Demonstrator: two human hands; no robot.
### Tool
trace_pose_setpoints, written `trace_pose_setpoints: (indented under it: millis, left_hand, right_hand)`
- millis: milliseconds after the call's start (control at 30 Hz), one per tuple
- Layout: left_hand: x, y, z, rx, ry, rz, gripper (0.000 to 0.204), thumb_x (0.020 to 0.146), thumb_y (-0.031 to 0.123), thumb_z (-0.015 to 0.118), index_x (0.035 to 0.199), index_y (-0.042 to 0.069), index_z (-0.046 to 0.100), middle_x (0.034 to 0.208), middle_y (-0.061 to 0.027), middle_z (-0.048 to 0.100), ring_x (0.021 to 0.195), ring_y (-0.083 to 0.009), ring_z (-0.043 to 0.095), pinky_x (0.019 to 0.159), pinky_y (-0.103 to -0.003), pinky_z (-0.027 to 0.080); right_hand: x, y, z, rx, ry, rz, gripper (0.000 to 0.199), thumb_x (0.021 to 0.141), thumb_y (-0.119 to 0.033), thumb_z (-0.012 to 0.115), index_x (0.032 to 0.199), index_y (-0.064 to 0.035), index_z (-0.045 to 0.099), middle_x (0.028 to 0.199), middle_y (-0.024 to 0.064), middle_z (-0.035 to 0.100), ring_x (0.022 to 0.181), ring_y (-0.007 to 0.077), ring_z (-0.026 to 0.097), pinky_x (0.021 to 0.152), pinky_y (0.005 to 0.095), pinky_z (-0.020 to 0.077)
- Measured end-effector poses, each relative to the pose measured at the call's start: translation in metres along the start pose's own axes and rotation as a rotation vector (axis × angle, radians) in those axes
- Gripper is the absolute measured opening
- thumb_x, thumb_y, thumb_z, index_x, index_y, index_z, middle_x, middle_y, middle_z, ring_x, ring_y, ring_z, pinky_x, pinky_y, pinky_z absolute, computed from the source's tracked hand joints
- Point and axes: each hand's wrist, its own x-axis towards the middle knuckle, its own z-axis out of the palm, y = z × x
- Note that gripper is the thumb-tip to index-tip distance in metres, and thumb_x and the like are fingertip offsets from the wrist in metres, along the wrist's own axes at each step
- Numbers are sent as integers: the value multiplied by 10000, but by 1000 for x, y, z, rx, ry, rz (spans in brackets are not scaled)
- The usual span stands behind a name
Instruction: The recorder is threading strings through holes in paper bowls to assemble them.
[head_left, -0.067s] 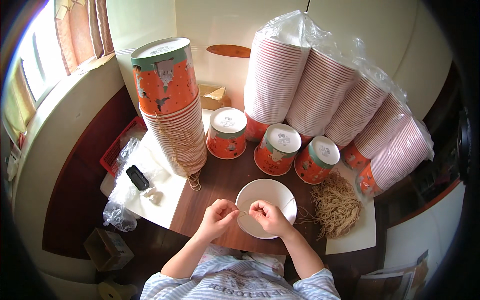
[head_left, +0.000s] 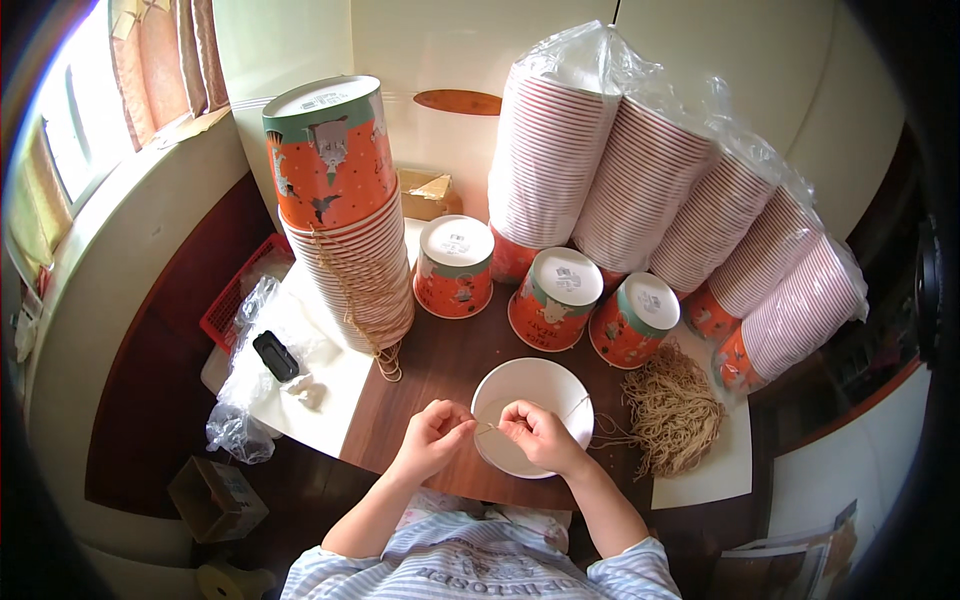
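Note:
Over the near rim of a white paper bucket (head_left: 532, 376), mouth up on the brown table, my two hands face each other. A thin tan string (head_left: 486, 429) stretches between them. My left hand (head_left: 437, 435) pinches one part of it just left of the bucket. My right hand (head_left: 540, 436) pinches the string above the bucket's opening and hides part of the inside. A strand also crosses the bucket's right rim. To the right lies a tangled bundle of tan string (head_left: 675, 415), with loose strands reaching toward the bucket.
Three upside-down orange buckets (head_left: 566, 285) stand beyond. At left rises a tall bucket stack (head_left: 345, 250) with string hanging down it. Plastic-wrapped bucket stacks (head_left: 645, 185) line the back right. A black case (head_left: 275, 356), clear plastic (head_left: 240, 425) and a red basket (head_left: 240, 290) sit at left.
My hands have barely moved. The string between them looks slightly straighter; everything else stays in place.

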Motion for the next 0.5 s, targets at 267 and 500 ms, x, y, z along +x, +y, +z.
trace_pose_setpoints:
  millis: [267,500]
  left_hand:
    - [-5,16,4,-136,-107,-38,80,821,74,594,833,4,557,733,1,557,677,-48,519,598,-180,413]
    - [1,40,7,590,-152,118,163,748,161,637,828,24,605,682,-86,583,609,-198,530,587,-303,442]
  right_hand:
    - [-1,-3,-2,173,-69,38,74,884,-110,510,860,-40,510,755,-42,469,677,28,417,584,185,363]
    - [-2,-5,-2,43,-47,13,63,871,-94,523,862,-32,514,757,-28,493,684,39,440,591,197,381]
